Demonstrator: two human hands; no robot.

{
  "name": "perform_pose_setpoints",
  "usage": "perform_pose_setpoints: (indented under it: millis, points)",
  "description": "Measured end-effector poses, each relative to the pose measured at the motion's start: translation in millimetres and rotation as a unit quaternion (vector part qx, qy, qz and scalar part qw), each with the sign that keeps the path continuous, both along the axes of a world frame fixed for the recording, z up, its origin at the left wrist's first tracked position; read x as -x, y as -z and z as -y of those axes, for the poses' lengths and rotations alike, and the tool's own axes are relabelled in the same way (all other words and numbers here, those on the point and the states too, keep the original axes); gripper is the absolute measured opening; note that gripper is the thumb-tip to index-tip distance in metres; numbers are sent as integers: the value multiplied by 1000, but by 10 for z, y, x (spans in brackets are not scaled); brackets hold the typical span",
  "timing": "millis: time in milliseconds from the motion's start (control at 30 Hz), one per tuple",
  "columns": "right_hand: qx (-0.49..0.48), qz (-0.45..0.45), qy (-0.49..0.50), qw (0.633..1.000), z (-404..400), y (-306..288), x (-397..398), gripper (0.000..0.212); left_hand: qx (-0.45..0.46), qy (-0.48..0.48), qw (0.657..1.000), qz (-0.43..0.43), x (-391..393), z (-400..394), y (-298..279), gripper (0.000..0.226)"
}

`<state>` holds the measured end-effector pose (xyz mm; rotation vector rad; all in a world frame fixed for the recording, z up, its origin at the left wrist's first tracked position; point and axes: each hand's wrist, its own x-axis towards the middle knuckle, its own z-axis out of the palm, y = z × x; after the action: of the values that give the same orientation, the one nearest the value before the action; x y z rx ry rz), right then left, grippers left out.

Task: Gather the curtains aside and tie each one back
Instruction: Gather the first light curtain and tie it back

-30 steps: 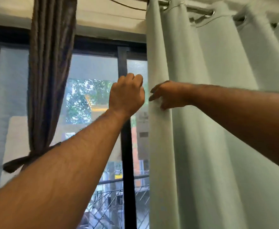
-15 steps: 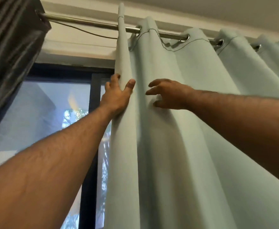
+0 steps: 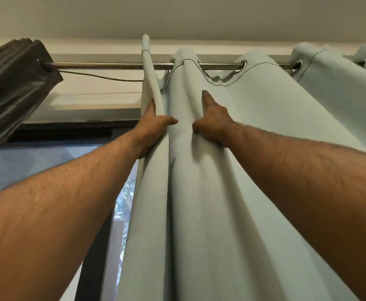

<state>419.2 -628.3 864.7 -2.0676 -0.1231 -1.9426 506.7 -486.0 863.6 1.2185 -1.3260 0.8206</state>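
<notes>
Since half a second ago my view has tilted further up: the rod now crosses the upper part of the frame and the ceiling fills the top. Both hands have risen toward the rod. The left hand, which earlier lay flat against the leading edge of the pale green curtain, now has its grip closed round that edge just below the rod, thumb in front of the fabric and fingers behind the fold. The right hand, which hovered spread in front of the cloth, now grasps the next pleat toward the rod's right end; one finger points up along the cloth and the rest are sunk into the fold. One pleat of fabric stands between the two hands.

The pale green curtain hangs from the rod by metal eyelets and spreads from mid-rod to its right end. Its leading edge stands upright, crossing in front of the rod.

A bare stretch of rod runs from that edge to the dark curtain, bunched at the rod's left end. A thin cable sags just under this bare stretch. Below the rod, the window with its dark frame shows left of the pale curtain's edge.
</notes>
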Motion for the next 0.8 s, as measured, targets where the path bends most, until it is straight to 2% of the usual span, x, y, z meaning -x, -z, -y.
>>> perform_pose_setpoints:
  millis: [100,167,367,433,500,600,700,800]
  points:
    - [-17,51,-47,997,136,-19,-49,78,-3,-7,999,-37,8,164,-17,40]
    - [-31,70,-69,995,298,-61,-42,70,11,-7,999,-51,44,326,-11,40]
    - [-59,94,-57,992,922,-191,236,49,63,38,997,-10,288,1048,-129,69]
    - [-71,95,-36,992,1196,-231,359,42,45,36,998,-23,418,1321,-147,54]
    - [-80,99,-8,992,1500,-242,496,36,-16,-2,999,-47,612,1590,-80,26]
    - [-83,102,13,991,1861,-205,661,35,-97,-37,994,-34,785,1942,-31,33]
    - [-61,105,8,993,2044,-168,756,30,-51,-17,998,-19,837,2154,-59,16]
    - [-35,75,-59,995,2030,-89,798,29,36,3,999,-3,796,2149,-82,9]
